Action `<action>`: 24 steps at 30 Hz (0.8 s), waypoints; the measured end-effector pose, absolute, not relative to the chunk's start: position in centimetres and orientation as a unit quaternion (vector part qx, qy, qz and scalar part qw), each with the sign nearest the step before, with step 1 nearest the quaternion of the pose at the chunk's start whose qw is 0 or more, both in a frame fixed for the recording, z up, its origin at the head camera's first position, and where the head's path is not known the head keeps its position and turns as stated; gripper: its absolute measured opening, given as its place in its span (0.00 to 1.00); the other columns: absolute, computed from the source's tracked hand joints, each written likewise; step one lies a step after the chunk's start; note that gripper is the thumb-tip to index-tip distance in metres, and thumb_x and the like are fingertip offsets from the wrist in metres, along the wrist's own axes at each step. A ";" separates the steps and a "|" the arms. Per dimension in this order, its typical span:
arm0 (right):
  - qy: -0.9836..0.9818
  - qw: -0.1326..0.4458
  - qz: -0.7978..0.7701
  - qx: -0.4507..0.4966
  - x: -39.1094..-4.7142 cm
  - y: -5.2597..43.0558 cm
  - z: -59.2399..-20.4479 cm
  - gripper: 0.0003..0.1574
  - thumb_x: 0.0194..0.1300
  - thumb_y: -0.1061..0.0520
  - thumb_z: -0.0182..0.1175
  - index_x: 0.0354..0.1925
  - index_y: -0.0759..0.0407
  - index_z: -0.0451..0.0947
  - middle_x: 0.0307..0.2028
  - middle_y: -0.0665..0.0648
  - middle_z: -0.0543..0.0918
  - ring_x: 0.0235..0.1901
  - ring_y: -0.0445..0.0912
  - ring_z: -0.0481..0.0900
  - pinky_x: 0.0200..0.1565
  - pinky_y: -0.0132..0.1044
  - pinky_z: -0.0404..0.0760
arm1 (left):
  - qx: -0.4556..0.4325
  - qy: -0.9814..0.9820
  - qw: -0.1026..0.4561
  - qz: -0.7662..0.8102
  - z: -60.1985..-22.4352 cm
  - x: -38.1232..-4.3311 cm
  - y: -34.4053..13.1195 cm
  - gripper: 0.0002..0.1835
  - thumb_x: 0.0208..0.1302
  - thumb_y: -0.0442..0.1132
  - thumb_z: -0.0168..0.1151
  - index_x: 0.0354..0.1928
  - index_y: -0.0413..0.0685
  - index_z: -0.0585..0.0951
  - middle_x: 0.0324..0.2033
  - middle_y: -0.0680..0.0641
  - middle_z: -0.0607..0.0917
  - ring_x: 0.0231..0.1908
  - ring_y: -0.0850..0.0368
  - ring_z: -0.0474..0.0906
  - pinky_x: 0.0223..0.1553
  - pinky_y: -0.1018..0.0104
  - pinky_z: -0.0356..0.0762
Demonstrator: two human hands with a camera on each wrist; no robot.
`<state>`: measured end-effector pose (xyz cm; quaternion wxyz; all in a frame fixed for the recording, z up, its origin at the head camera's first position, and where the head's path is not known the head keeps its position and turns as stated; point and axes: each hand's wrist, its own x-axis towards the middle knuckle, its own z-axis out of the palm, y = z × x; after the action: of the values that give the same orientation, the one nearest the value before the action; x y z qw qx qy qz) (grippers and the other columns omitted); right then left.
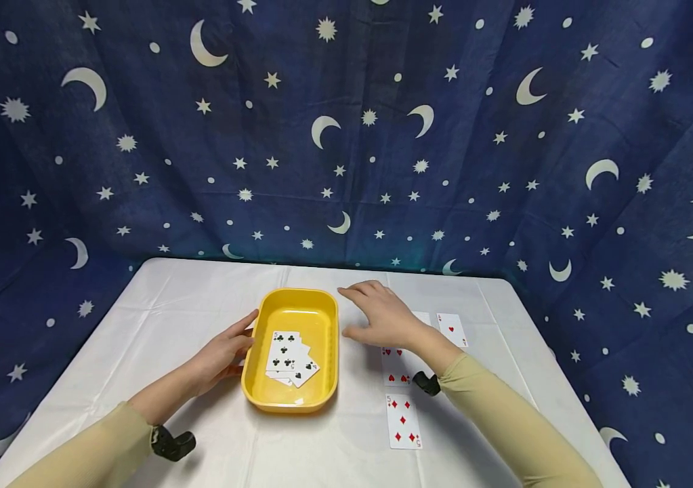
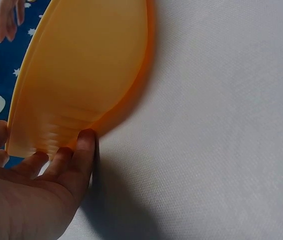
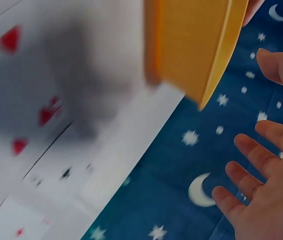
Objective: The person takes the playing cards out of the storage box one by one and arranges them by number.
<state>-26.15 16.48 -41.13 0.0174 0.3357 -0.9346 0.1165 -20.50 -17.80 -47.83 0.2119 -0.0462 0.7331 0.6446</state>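
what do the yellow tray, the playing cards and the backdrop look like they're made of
Yellow tray: probably moulded plastic, smooth and slightly shiny, given its rounded corners and highlights inside.
Playing cards: likely printed card stock, since they look thin and flat; any coating is hard to tell.
Backdrop: seems to be printed fabric, mostly matte, as it hangs in soft folds.

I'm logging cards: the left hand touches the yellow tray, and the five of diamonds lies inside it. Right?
No: the five of diamonds lies outside the yellow tray, on the white tablecloth, as the head view shows. The left hand does touch the tray.
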 end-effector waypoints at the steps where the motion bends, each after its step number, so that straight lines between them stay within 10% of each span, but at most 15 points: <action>1: -0.933 0.015 0.114 0.340 -26.1 15.9 -41.1 0.50 0.61 0.35 0.66 0.77 0.47 0.65 0.68 0.51 0.72 0.70 0.50 0.62 0.70 0.53 0.62 | -0.046 0.733 0.211 0.645 -47.8 -20.5 -17.8 0.38 0.75 0.39 0.49 0.83 0.64 0.51 0.76 0.36 0.60 0.63 0.41 0.74 0.54 0.52 0.81; 24: -0.913 -0.077 -0.025 0.400 -25.8 6.5 -43.1 0.64 0.49 0.21 0.70 0.77 0.47 0.65 0.67 0.50 0.72 0.66 0.47 0.64 0.72 0.45 0.58 | -0.052 0.736 0.213 0.640 -47.8 -20.1 -17.7 0.37 0.75 0.40 0.50 0.83 0.64 0.52 0.76 0.34 0.60 0.64 0.39 0.71 0.52 0.51 0.82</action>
<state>-25.82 6.53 -43.14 -0.0766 0.4001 -0.9129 -0.0247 -20.14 -17.67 -47.83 0.2125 -0.0521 0.7363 0.6403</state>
